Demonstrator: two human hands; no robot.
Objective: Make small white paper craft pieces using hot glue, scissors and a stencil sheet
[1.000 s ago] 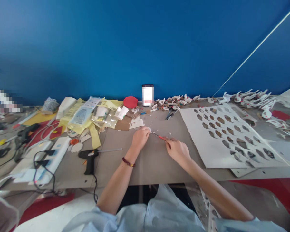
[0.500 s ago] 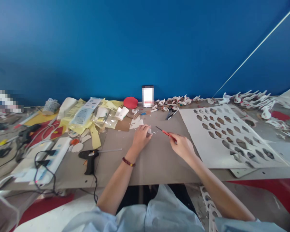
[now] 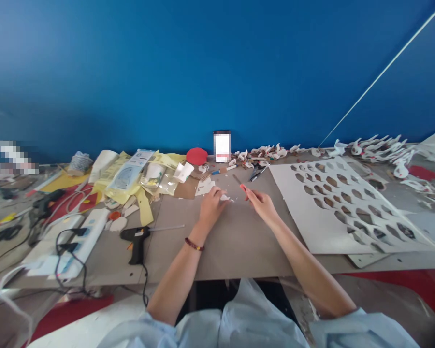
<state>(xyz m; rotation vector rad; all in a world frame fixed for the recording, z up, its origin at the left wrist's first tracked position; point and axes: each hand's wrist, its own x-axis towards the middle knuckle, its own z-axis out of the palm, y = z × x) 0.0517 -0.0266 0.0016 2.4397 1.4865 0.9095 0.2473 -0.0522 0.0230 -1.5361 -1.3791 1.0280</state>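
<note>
Around a red-handled craft knife [image 3: 243, 187] the fingers of my right hand [image 3: 263, 204] are closed, its thin blade pointing up and left. My left hand [image 3: 212, 207] is near the middle of the grey table [image 3: 224, 241], its fingers curled together by small white scraps [image 3: 225, 197]; what they hold, if anything, is too small to make out. The two hands are apart. Just beyond my left hand lies a white card piece [image 3: 205, 186].
A cut-out white sheet [image 3: 297, 208] lies right, with white bird-like pieces [image 3: 380, 149] behind it. Left are a black glue gun [image 3: 136, 237], a power strip [image 3: 89, 239] and yellow packaging [image 3: 145, 205]. A phone [image 3: 222, 146] leans on the blue wall [image 3: 166, 72].
My right hand has moved left, bringing the craft knife closer to my left hand. My left hand has barely moved. The view has shifted slightly.
</note>
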